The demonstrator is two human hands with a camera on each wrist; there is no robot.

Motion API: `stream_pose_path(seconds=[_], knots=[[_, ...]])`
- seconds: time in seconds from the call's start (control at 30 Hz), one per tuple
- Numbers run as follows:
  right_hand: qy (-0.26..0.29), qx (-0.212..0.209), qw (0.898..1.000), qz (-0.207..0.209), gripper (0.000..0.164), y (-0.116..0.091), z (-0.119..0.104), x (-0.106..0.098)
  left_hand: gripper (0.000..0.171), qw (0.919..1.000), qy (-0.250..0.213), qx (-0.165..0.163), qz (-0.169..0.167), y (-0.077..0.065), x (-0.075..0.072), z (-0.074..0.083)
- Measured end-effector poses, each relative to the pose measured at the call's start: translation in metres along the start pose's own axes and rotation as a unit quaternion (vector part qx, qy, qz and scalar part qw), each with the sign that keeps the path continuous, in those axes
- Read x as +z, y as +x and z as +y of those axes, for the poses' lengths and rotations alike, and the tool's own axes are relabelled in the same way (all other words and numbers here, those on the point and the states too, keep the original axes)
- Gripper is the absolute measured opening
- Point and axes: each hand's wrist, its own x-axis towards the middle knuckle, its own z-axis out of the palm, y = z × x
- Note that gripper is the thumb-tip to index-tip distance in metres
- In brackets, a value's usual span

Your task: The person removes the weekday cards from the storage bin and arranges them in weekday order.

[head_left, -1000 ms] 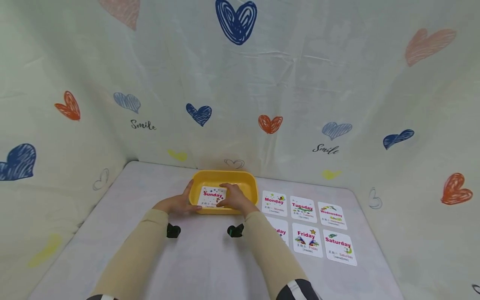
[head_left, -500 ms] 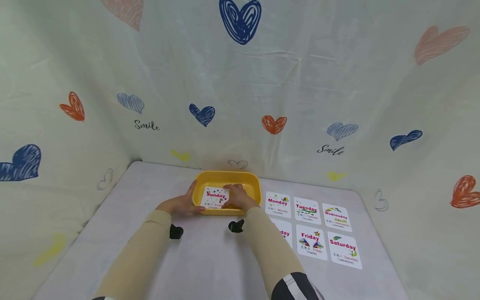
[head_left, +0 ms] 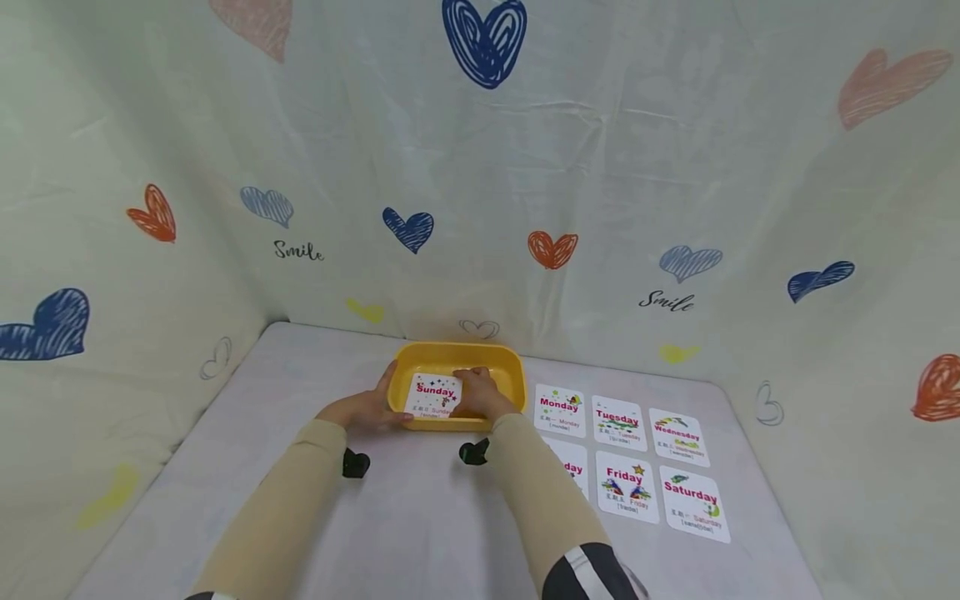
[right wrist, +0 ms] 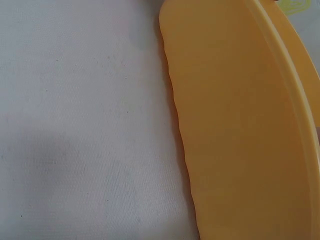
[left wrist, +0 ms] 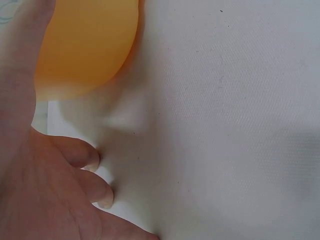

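A yellow tray (head_left: 457, 346) sits at the back of the table, a white "Sunday" card (head_left: 429, 398) lying in its left part. My left hand (head_left: 365, 408) grips the tray's left end, thumb along the front wall and a finger by the left side. In the left wrist view, the other fingers of the left hand (left wrist: 45, 190) curl down to the table beside the tray (left wrist: 90, 45). Inside the tray, my right hand (head_left: 483, 396) pinches the card's right edge. The tray's outer wall (right wrist: 240, 125) hides nearly all of that hand in the right wrist view.
Right of the tray lie two rows of cards: Monday (head_left: 560, 410), Tuesday (head_left: 618, 423), Wednesday (head_left: 678, 437), then one partly covered by my right sleeve (head_left: 536, 492), Friday (head_left: 627, 487) and Saturday (head_left: 694, 504). Behind the table hangs a heart-printed curtain (head_left: 480, 167).
My right fingers have slid slightly right over the Sunday card to its edge. The head view has shifted a little; the tray and my left hand keep their places.
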Motion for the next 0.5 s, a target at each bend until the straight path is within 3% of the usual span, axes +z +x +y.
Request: stream_pose_path(seconds=[0.23,0.5], knots=[[-0.043,-0.001,0.999,0.001,0.077,-0.0012,-0.0034,-0.0013,0.118,0.9997,-0.005,0.022,-0.013,-0.0049,-0.0033,0.0019],[-0.019,0.003,1.000,0.010,0.070,0.0011,-0.0006,-0.0005,0.116,0.9997,-0.011,0.017,-0.015,-0.0054,-0.0034,0.0024]])
